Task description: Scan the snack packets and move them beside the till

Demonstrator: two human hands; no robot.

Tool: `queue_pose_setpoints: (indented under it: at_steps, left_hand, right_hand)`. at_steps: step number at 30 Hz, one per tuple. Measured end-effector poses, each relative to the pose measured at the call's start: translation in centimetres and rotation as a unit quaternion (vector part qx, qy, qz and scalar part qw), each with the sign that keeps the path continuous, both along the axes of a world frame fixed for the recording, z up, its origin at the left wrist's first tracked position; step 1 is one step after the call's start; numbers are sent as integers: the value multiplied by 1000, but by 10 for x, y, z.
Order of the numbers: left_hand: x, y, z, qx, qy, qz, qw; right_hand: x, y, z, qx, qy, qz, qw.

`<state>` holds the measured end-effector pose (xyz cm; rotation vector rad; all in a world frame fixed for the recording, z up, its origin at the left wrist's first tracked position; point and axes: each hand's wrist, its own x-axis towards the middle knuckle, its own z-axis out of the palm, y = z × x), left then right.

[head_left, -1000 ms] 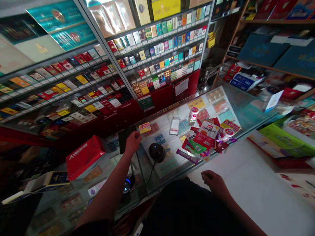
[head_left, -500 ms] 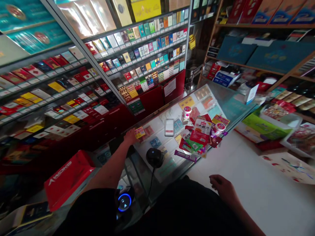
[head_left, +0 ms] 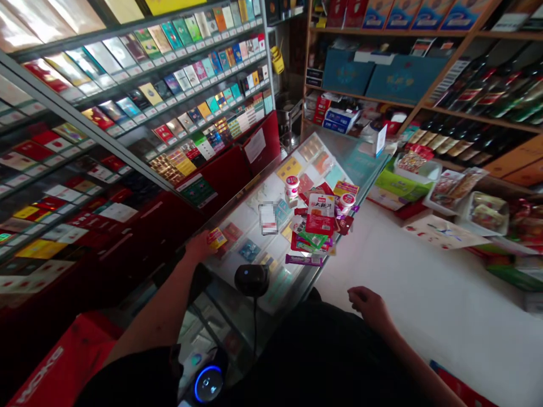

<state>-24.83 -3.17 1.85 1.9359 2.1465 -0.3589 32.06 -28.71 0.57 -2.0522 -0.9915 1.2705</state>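
Observation:
My left hand (head_left: 198,247) reaches to the left side of the glass counter (head_left: 274,294), its fingers closed on the edge of a small yellow-and-red packet (head_left: 216,239). My right hand (head_left: 370,305) hangs over the floor beside the counter, fingers curled, nothing visible in it. Snack packets lie piled on the glass, a red pouch (head_left: 320,215) on top and a green packet (head_left: 314,238) under it. A purple-wrapped bar (head_left: 304,260) lies in front. One white-and-pink tub (head_left: 292,186) stands behind the pile; another tub (head_left: 347,202) sits at its right.
A black scanner-like device (head_left: 251,279) on a cable stands at the counter's near edge. Below it glows a blue-ringed round device (head_left: 208,383). A red box (head_left: 63,356) is at lower left. Shelves of cigarette packs (head_left: 178,79) fill the left; snack bins (head_left: 487,212) stand right.
My view has swung to the right, so the counter and shelves appear farther left. My left hand stays at the yellow-and-red packet. My right hand keeps its curled pose.

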Motion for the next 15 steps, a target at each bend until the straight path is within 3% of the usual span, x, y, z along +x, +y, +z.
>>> queue_pose_setpoints:
  at_steps: [3, 6, 10, 15]
  left_hand:
    - [4, 1, 4, 19, -11, 12, 1000]
    - [21, 0, 20, 50, -24, 22, 998]
    - [68, -9, 63, 104, -56, -14, 993]
    - [158, -38, 122, 192, -114, -121, 967]
  right_hand:
    - [0, -7, -5, -1, 5, -6, 1000]
    - [2, -8, -6, 0, 6, -1, 1000]
    - [7, -1, -5, 24, 9, 15, 1000]
    - [21, 15, 4, 46, 28, 49, 997]
